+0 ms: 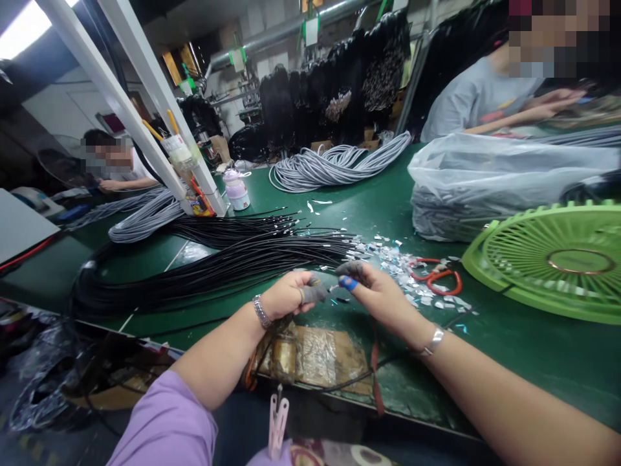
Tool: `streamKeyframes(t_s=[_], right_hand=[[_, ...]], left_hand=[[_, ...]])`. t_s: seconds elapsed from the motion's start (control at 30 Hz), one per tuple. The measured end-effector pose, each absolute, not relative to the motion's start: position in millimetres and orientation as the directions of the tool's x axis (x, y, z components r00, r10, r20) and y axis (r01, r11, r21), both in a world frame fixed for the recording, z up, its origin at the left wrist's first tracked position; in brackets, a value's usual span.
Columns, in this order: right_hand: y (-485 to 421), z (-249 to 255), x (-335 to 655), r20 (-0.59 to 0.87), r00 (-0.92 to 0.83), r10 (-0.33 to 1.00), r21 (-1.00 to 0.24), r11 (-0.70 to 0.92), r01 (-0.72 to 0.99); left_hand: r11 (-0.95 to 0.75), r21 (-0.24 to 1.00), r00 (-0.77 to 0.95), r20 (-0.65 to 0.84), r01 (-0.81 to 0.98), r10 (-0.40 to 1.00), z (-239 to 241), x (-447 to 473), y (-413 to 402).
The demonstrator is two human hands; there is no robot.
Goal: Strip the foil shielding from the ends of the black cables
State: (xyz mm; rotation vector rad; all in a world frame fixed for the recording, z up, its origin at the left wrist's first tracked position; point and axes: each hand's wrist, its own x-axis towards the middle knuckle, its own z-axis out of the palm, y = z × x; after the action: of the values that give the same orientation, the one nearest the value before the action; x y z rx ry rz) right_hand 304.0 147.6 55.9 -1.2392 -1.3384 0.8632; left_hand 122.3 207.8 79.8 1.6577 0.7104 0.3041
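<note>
My left hand (294, 292), right hand (371, 285): fingertips pinched nearly closed, one thin cable end (333, 288) seemingly between, above bench (524, 340). Scraps (389, 260) strewn by scissors (431, 279): plenty already off, I judge. Black bundle (194, 275) beyond left hand; how many ends done, cannot tell.

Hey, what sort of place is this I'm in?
Probably a cable workshop or small factory. Long black cables and a coiled bundle of gray cables lie on a green worktable, with trimmed scraps scattered near red-handled scissors.
</note>
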Motion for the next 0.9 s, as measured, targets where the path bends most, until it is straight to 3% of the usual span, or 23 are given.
streamKeyframes(t_s=[0.07,0.17,0.3,0.43,0.53,0.6,0.7,0.77,0.83,0.9], right_hand=[[146.2,59.0,305.2,0.161,0.122,0.979,-0.974,0.137,0.183],[143.4,61.5,303.7,0.081,0.097,0.992,-0.989,0.068,0.133],[142.7,58.4,300.2,0.113,0.054,0.992,-0.989,0.107,0.105],[142.5,53.3,299.9,0.247,0.024,0.969,-0.952,0.238,0.192],[138.9,54.0,300.1,0.419,-0.012,0.908,-0.82,0.384,0.425],[135.3,57.4,300.6,0.577,-0.099,0.811,-0.603,0.504,0.618],[130.6,64.2,302.2,0.715,-0.325,0.619,-0.213,0.635,0.742],[128.9,67.5,303.7,0.723,-0.436,0.536,-0.056,0.674,0.737],[128.9,68.4,305.8,0.722,-0.47,0.508,-0.006,0.684,0.73],[131.2,66.7,308.7,0.74,-0.404,0.538,-0.071,0.66,0.748]], left_hand=[[-0.364,0.876,0.73,0.019,0.318,0.683,76.4,122.1,208.7],[-0.691,0.575,0.709,0.252,0.437,0.659,74.4,120.1,206.3],[-0.808,0.316,0.734,0.342,0.498,0.586,75.1,117.3,201.3],[-0.849,0.219,0.785,0.322,0.482,0.529,75.2,117.2,199.8],[-0.817,0.311,0.777,0.276,0.485,0.566,75.6,118.8,200.3],[-0.74,0.486,0.754,0.221,0.464,0.618,76.3,121.1,200.6],[-0.424,0.817,0.716,0.02,0.391,0.698,78.4,125.5,199.9],[-0.153,0.927,0.696,-0.14,0.342,0.704,80.5,127.7,199.0],[0.018,0.955,0.688,-0.226,0.296,0.689,82.7,128.3,198.4],[0.087,0.965,0.692,-0.238,0.246,0.681,84.4,127.7,198.7]])
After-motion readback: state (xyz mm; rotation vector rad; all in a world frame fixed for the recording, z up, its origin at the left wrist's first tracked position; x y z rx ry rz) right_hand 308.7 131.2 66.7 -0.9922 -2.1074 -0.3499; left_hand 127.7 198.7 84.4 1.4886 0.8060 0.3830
